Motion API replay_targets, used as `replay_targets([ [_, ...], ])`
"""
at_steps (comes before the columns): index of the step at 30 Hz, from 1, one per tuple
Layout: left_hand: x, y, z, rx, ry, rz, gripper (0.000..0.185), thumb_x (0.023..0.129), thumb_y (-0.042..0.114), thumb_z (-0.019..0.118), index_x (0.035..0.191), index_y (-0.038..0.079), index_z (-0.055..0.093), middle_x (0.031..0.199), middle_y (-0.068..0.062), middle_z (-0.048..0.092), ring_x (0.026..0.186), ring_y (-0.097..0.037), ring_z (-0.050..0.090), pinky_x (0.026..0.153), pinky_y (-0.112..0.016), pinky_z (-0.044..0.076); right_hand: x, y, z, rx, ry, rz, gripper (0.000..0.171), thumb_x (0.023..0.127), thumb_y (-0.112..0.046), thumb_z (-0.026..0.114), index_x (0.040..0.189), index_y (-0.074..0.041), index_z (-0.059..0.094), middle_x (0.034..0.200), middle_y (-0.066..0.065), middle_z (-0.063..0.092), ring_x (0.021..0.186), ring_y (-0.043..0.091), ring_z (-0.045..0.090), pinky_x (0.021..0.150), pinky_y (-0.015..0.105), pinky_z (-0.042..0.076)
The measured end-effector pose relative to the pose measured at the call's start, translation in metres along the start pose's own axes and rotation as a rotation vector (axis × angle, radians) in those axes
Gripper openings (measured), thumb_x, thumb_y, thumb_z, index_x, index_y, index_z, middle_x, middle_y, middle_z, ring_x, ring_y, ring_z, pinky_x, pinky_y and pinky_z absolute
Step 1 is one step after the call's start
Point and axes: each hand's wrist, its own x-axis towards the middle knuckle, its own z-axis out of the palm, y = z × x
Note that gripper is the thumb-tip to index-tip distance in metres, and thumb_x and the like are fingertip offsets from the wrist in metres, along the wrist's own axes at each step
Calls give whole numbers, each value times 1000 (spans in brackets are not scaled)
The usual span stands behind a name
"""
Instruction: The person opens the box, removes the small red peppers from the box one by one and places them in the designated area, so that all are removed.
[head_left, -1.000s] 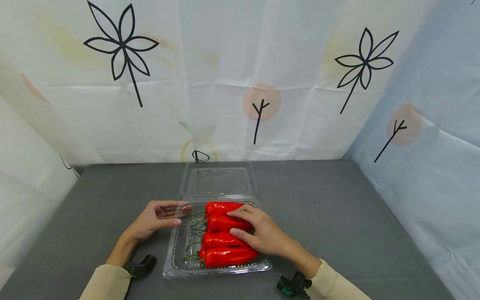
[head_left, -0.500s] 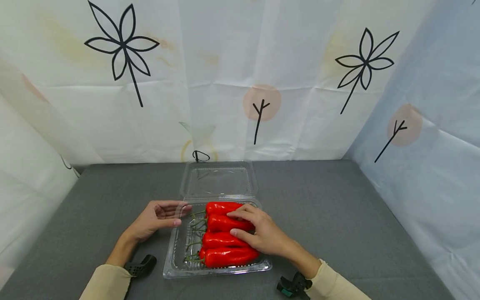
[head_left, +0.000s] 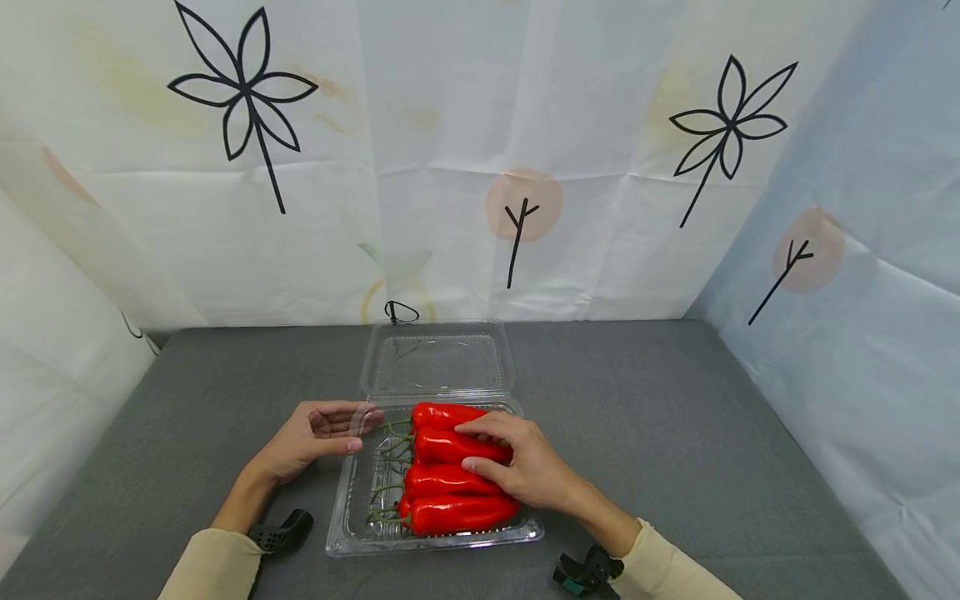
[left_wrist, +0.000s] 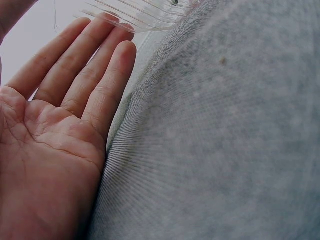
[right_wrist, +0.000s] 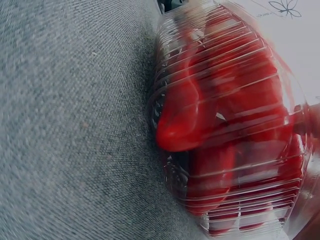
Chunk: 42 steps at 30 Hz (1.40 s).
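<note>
In the head view, several long red peppers (head_left: 457, 514) with green stems lie side by side in a clear plastic clamshell box (head_left: 347, 533). My right hand (head_left: 528, 462) reaches over the box's right side; its thumb and fingers hold the second pepper (head_left: 442, 446) from the back. My left hand (head_left: 311, 437) stays at the box's left side, its fingers extended, with the fingertips at the clear wall. In the left wrist view the left palm (left_wrist: 60, 125) faces up and holds nothing. The right wrist view shows red peppers (right_wrist: 245, 100) blurred behind the ribbed plastic.
Behind the base, the box's clear lid (head_left: 438, 362) lies folded back on the grey cloth-covered table (head_left: 637, 400). White printed sheets (head_left: 450, 125) hang at the back and sides. A black strap device (head_left: 281, 532) sits on each wrist.
My right hand and the pepper under it have shifted very slightly to the right. My left hand and the box have stayed in place.
</note>
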Motion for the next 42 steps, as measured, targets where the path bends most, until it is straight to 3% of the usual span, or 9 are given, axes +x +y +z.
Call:
replay_targets([
  [8, 0, 3, 1, -13, -7, 13, 49, 92, -15, 62, 137, -23, 45, 134, -18, 64, 124, -22, 63, 97, -32, 53, 1, 1, 1, -2, 38, -36, 35, 91, -14, 77, 125, -11, 70, 118, 1, 69, 102, 15, 61, 85, 33, 53],
  [15, 0, 1, -1, -14, -12, 18, 49, 91, -16, 62, 137, -23, 45, 133, -22, 63, 124, -24, 63, 96, -32, 54, 1, 2, 1, 59, 105, -63, 34, 90, -10, 78, 123, -8, 71, 105, 1, 68, 89, 14, 59, 74, 30, 53],
  [19, -1, 0, -1, -10, 6, -12, 50, 90, -15, 64, 136, -22, 47, 133, -24, 62, 124, -24, 62, 96, -33, 54, 1, 1, -1, 86, 117, -69, 34, 90, -9, 77, 123, -8, 71, 99, 1, 67, 85, 14, 59, 71, 32, 54],
  [23, -1, 0, 0, -1, 29, -53, 51, 90, -14, 66, 137, -20, 48, 134, -23, 63, 124, -24, 63, 95, -33, 54, 1, -1, -4, 101, 117, -68, 35, 90, -8, 77, 124, -7, 70, 105, 3, 68, 86, 16, 60, 71, 34, 55],
  [28, -1, 0, 0, 7, 28, -55, 52, 90, -14, 66, 137, -22, 46, 134, -24, 62, 123, -24, 63, 94, -33, 54, 2, -5, -10, 122, 132, -57, 36, 90, -7, 77, 125, -8, 70, 112, 3, 70, 88, 18, 62, 73, 33, 56],
  [42, -1, 0, -2, 23, 20, -49, 49, 91, -13, 66, 137, -20, 49, 133, -21, 64, 123, -23, 63, 94, -32, 54, 4, -6, -26, 125, 169, -56, 37, 89, -3, 76, 125, -6, 69, 108, 4, 71, 89, 20, 67, 75, 33, 58],
])
